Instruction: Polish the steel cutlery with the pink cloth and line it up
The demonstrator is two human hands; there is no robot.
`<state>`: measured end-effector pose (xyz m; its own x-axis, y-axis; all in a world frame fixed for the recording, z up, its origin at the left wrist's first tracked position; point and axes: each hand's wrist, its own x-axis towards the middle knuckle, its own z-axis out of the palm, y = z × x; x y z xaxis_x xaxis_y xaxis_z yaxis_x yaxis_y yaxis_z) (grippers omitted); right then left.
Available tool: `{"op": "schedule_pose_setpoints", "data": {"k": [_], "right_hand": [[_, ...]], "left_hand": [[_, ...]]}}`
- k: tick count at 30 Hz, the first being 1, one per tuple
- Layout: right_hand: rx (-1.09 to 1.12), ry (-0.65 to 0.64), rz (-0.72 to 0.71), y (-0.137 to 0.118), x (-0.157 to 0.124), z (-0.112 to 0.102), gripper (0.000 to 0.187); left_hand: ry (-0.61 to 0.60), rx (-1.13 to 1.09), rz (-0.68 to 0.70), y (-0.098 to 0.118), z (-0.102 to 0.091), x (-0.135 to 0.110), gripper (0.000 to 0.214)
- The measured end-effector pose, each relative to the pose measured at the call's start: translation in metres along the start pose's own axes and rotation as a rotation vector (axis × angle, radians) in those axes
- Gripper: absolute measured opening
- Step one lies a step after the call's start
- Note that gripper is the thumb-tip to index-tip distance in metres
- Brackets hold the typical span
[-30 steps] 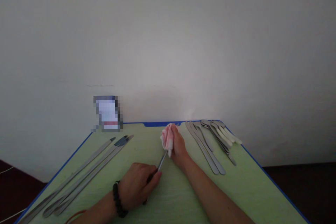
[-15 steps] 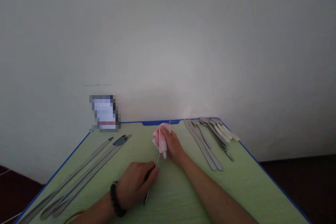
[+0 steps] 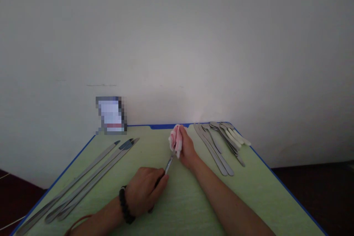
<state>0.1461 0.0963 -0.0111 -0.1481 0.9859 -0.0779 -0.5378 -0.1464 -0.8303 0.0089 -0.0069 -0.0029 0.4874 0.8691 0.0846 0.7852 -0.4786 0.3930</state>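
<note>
Narrow grips at the middle of the table — a slender silver metal utensil (image 3: 169, 164) in the left hand (image 3: 145, 190), a crumpled pink-and-white cloth (image 3: 176, 139) in the right hand (image 3: 188, 149).
The left fingers are closed around the utensil's near part; its far end meets the cloth's folds, which hide the tip, so its type cannot be told. On the pale green, blue-edged table (image 3: 193, 206), three long silver metal utensils (image 3: 94, 174) lie slanting at left; at far right lie flat-handled silver cutlery (image 3: 215, 156) and, beyond — near the edge — white-handled cutlery (image 3: 235, 137).
</note>
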Motion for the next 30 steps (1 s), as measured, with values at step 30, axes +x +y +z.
{"op": "schedule_pose_setpoints", "data": {"k": [30], "right_hand": [[-0.062, -0.035, 0.027, 0.0013, -0.0043, 0.0017, 0.042]], "left_hand": [[-0.067, -0.022, -0.011, 0.0014, -0.0048, 0.0005, 0.039]]}}
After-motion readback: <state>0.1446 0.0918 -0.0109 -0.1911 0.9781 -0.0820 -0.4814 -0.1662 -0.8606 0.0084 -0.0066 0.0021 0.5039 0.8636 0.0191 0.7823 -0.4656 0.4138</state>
